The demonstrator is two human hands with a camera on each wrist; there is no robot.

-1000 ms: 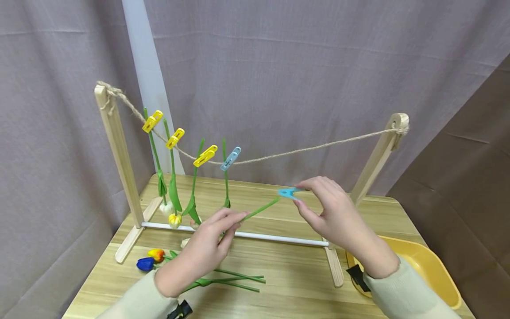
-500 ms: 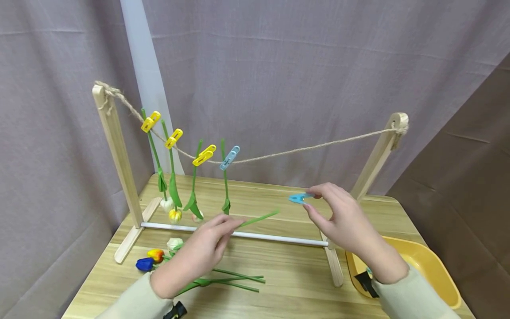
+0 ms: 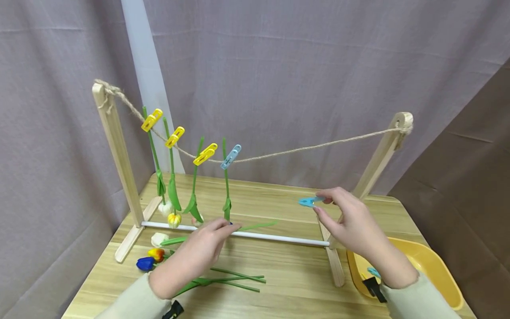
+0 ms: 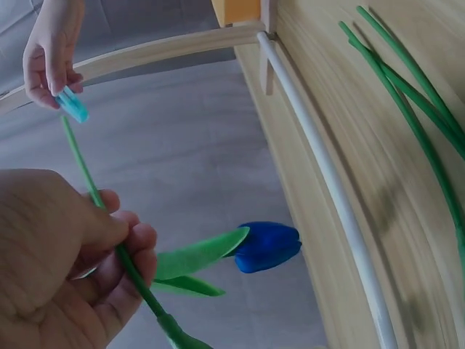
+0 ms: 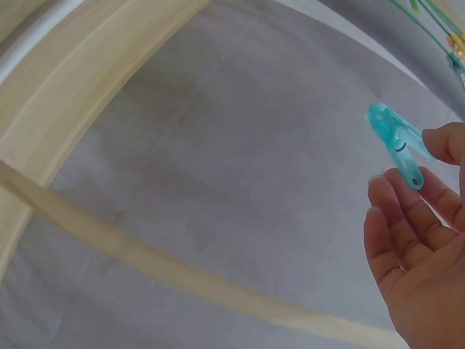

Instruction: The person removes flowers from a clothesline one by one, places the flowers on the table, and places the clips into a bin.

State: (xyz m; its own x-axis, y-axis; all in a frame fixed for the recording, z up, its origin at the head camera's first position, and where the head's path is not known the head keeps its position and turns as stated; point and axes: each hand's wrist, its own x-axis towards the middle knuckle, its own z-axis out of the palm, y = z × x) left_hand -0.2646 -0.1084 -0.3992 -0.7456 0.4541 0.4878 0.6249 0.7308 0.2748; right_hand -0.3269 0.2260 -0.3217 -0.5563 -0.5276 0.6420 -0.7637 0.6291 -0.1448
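Note:
My left hand [image 3: 199,252] pinches the green stem [image 4: 81,163] of an artificial tulip between thumb and fingers; its white bloom [image 3: 159,239] shows left of the hand in the head view. To the right, my right hand [image 3: 352,221] pinches a light blue clothespin [image 3: 308,202] by its handle ends, clear of the stem tip. Above and left, a jute rope [image 3: 295,151] carries several upside-down tulips, held by yellow clothespins [image 3: 205,154] and one pale blue clothespin [image 3: 231,157]. A blue tulip bloom [image 4: 267,247] hangs beyond my left hand in the left wrist view.
Wooden posts [image 3: 119,155] at both ends hold the rope, joined low by a white bar [image 3: 275,239]. A blue tulip [image 3: 145,264] and an orange-yellow tulip [image 3: 156,254] lie at the left of the table. A yellow tray [image 3: 430,270] with clothespins stands at right.
My right hand has drawn back to the right and down with the clothespin, away from the stem tip. The left hand has lowered and tilted the tulip flatter, bringing its white bloom into view.

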